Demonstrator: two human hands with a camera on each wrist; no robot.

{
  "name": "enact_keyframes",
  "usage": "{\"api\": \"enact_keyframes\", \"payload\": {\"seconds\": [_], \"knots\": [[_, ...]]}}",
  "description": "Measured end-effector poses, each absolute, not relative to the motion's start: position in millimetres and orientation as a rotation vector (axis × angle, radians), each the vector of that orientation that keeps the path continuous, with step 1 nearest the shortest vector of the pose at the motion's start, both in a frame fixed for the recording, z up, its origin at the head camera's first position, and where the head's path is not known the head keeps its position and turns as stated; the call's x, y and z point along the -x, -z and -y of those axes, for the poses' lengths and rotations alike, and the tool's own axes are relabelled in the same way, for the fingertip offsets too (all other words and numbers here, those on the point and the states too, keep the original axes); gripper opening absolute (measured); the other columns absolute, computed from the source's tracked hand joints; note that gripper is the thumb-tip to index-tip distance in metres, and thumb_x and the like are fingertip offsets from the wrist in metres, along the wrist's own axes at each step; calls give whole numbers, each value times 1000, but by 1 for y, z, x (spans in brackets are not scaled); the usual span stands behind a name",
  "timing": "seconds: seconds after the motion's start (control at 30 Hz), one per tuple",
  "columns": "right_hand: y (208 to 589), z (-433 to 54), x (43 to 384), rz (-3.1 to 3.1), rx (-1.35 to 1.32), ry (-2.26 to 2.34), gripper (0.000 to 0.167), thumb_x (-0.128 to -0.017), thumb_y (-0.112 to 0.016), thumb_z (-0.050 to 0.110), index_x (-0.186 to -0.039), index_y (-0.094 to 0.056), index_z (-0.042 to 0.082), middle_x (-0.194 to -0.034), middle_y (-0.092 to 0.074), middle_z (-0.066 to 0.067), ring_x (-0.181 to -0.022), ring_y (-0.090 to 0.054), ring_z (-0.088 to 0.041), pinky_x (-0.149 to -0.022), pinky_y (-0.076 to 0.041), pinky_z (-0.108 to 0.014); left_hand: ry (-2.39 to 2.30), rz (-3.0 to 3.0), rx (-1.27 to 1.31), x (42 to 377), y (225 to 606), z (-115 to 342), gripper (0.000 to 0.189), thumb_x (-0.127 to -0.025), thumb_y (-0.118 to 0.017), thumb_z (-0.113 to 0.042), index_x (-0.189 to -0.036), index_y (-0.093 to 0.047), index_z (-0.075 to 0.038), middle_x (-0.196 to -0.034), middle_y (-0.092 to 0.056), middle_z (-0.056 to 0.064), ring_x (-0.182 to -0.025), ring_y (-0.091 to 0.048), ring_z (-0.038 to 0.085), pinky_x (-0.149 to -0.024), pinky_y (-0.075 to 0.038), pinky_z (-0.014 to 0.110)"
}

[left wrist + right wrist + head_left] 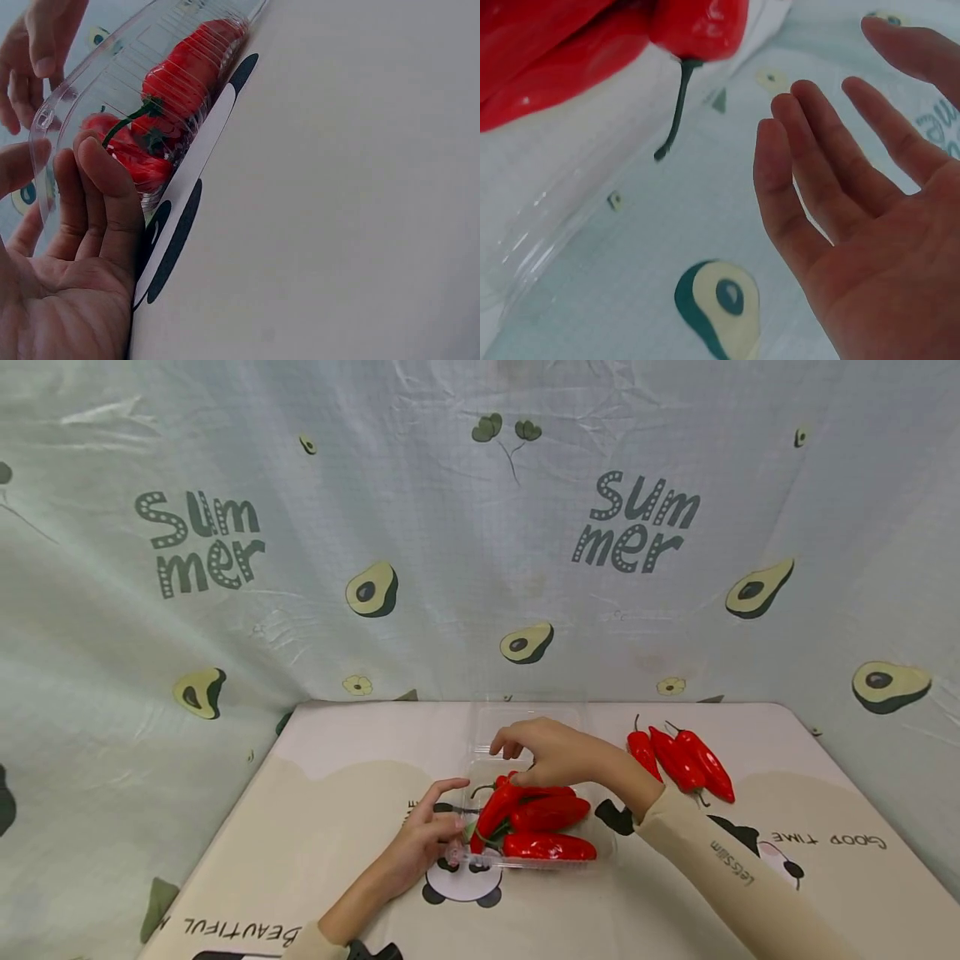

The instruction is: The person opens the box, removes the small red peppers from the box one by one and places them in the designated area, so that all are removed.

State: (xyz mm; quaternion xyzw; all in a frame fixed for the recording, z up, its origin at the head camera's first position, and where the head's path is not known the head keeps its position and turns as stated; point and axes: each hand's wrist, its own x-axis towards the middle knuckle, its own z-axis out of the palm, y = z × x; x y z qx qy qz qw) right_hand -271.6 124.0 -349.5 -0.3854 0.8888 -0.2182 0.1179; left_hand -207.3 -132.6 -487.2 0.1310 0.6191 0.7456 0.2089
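A clear plastic clamshell box [606, 852] stands on the table with several red peppers [550, 814] lying in it, some with green stems. My left hand [423, 839] holds the box's left rim, with the thumb over the edge and the other fingers against the outer wall in the left wrist view. My right hand [555, 752] hovers above the back of the box, its fingers bent loosely and holding nothing. In the right wrist view a pepper [701, 26] with a dark stem hangs near the box wall, apart from the fingers.
Three more red peppers [678, 760] lie on the table, right of the box. The transparent lid [487, 727] is folded back behind the box. A printed cloth [450, 527] hangs behind the table [360, 802], whose cover has panda drawings.
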Motion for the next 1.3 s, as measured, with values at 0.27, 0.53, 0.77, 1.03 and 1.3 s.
{"api": "enact_keyframes", "payload": {"seconds": [0.27, 0.53, 0.77, 1.03, 1.3], "knots": [[359, -99, 273, -2568, 1148, 415, 38, -88, -78, 13, -125, -69, 15, -116, -74, -7, -107, -68, -24, -93, -60, -40, -2084, -1706, -365, 206, 487, 134, 62, -101, -55, -11, -157, -26, -11, -71, -61, -12, -66, -57, 5, -68, -51, 25], [369, -86, 276, -2579, 1128, 206, 38, -86, -82, 12, -122, -73, 18, -102, -75, 0, -87, -64, -12, -85, -61, -32, -2089, -1709, -348, 207, 488, 133, 62, -101, -53, -9, -157, -27, -11, -70, -60, -12, -67, -57, 5, -67, -50, 25], [372, -81, 275, -2551, 1085, 88, 39, -82, -84, 11, -117, -75, 23, -101, -74, 3, -86, -63, -11, -78, -61, -32, -2100, -1678, -340, 207, 490, 133, 61, -102, -54, -9, -157, -28, -15, -70, -61, -11, -65, -57, 5, -66, -50, 24], [373, -78, 276, -2537, 1075, 36, 39, -81, -84, 9, -115, -76, 24, -103, -75, 3, -86, -63, -12, -78, -61, -34, -2104, -1683, -361, 207, 491, 133, 61, -101, -54, -9, -157, -28, -14, -70, -61, -11, -64, -57, 5, -64, -50, 24], [371, -78, 273, -2532, 1049, 27, 42, -77, -85, 10, -115, -77, 24, -104, -75, 4, -87, -63, -12, -79, -61, -36, -2103, -1671, -367, 207, 490, 133, 63, -101, -54, -9, -158, -26, -12, -70, -61, -11, -64, -57, 5, -64, -50, 25]]}}
